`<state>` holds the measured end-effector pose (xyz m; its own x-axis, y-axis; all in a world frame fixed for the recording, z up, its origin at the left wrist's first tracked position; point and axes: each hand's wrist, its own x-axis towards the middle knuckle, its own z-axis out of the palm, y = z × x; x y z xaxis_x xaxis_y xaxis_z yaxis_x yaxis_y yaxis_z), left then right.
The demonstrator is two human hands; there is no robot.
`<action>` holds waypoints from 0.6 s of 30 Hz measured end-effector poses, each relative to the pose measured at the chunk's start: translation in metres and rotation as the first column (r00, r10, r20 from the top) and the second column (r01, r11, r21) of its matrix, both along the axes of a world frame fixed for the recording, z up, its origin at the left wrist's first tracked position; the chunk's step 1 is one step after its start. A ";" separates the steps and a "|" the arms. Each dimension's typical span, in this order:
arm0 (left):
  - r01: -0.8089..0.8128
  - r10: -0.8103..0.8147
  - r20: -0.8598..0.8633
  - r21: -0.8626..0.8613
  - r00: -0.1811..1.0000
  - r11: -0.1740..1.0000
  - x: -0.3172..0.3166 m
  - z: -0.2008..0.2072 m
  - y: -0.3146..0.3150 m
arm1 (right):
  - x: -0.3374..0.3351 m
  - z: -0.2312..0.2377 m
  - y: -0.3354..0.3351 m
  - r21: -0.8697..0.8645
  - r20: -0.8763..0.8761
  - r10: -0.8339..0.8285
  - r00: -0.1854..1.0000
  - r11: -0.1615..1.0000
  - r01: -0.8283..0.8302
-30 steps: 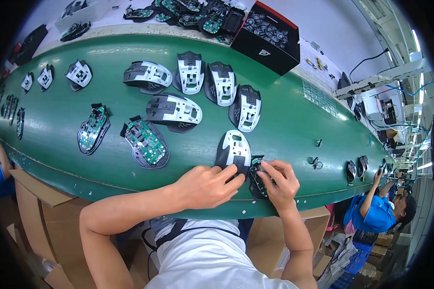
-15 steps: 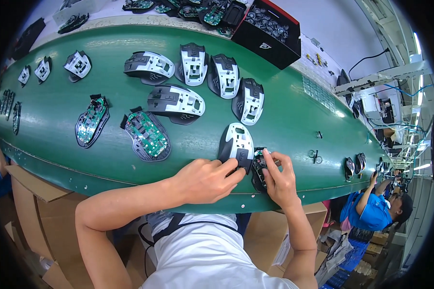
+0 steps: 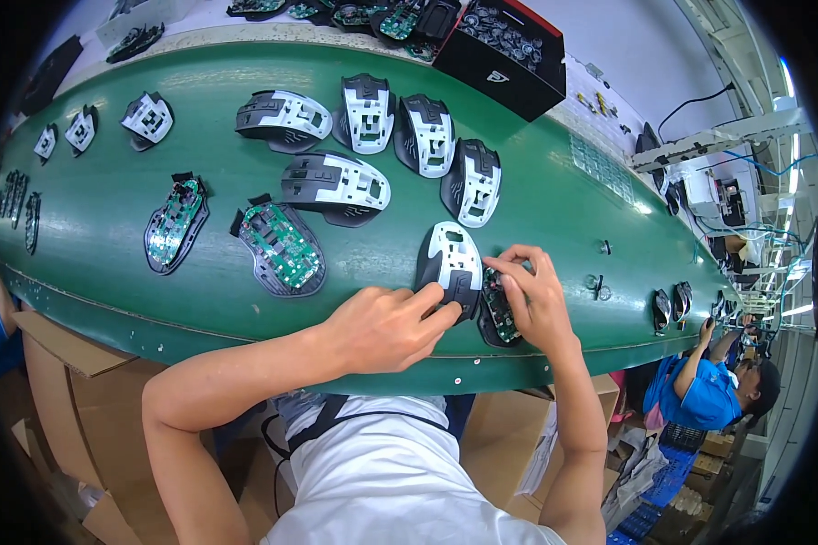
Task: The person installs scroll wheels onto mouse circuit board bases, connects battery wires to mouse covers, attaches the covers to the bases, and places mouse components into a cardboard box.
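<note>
Touching one mouse shell (image 3: 454, 259) at its near end with the left hand (image 3: 395, 329), fingers bent and slightly parted; cannot tell whether gripping. Touching one circuit-board base (image 3: 497, 304), just beside at four o'clock, with the right hand (image 3: 538, 295), thumb and forefinger partly spread; cannot tell whether pinching anything. Counting five nearby shells (image 3: 336, 182) toward ten through twelve, two more bases (image 3: 286, 250) toward nine. Nearing the green table's (image 3: 554, 204) edge at six, with room toward two.

The green tabletop (image 3: 373, 254) (glossy in places) carries mouse shells (image 3: 350, 182) and circuit-board bases (image 3: 286, 250).
</note>
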<state>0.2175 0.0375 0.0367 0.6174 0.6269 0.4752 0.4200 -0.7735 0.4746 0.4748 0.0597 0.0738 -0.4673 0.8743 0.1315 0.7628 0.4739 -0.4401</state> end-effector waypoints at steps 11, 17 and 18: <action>0.011 0.039 0.219 -0.218 0.975 0.976 -0.007 0.013 0.002 | 0.003 -0.016 -0.002 -0.180 -0.313 -0.230 0.922 0.967 0.180; 0.048 0.062 0.228 -0.446 0.972 0.894 -0.020 0.027 0.014 | 0.008 -0.009 -0.008 -0.251 -0.368 -0.153 0.917 0.966 0.060; 0.017 0.058 0.182 -0.386 0.982 0.922 -0.020 0.029 0.015 | 0.003 -0.005 -0.008 -0.260 -0.378 -0.185 0.907 0.962 0.088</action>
<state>0.1978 0.0528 0.0654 0.5268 0.7954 0.2998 0.3089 -0.5077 0.8043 0.4781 0.0515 0.0686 -0.2926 0.9539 0.0663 0.5526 0.2252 -0.8025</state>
